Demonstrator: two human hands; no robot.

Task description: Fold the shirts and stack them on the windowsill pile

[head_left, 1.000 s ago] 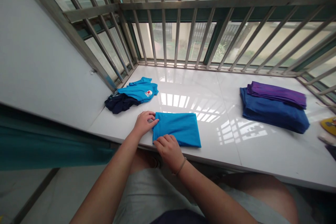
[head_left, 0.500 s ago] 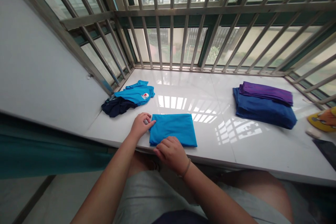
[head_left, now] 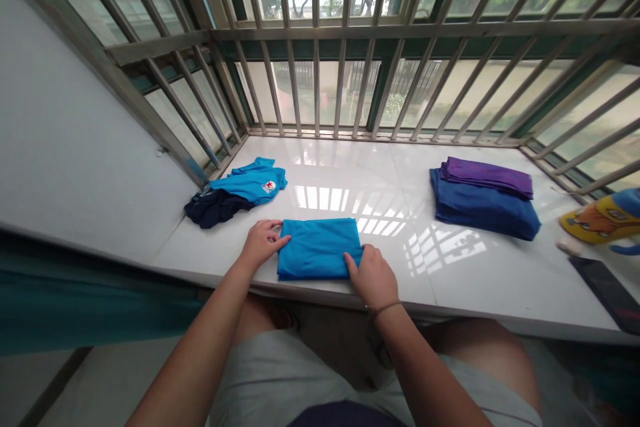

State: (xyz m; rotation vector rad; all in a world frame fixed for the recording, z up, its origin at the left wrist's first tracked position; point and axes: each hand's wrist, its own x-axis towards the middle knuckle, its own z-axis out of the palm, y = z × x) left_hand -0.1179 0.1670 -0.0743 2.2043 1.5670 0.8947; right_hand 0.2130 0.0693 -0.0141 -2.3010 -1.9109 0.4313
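Note:
A bright blue garment [head_left: 320, 248], folded into a flat rectangle, lies at the front edge of the white ledge. My left hand [head_left: 263, 240] grips its left edge, thumb on top and fingers at the side. At its right edge, my right hand [head_left: 374, 272] pinches the cloth between thumb and fingers, partly hiding the lower right corner. Behind and to the left sits a crumpled blue T-shirt [head_left: 255, 181] with a white-and-red badge, next to dark navy clothing [head_left: 217, 207].
On the right of the ledge [head_left: 310, 147], a folded purple garment [head_left: 487, 177] rests on a folded dark blue one [head_left: 483, 210]. A yellow and blue cartoon-printed object [head_left: 600, 217] and a black phone [head_left: 603, 290] lie at the far right. Metal window bars [head_left: 340, 90] stand behind.
My right hand has moved from the garment's front edge to its right edge and taken hold there. My left hand stays at the left edge. The view has shifted slightly rightward.

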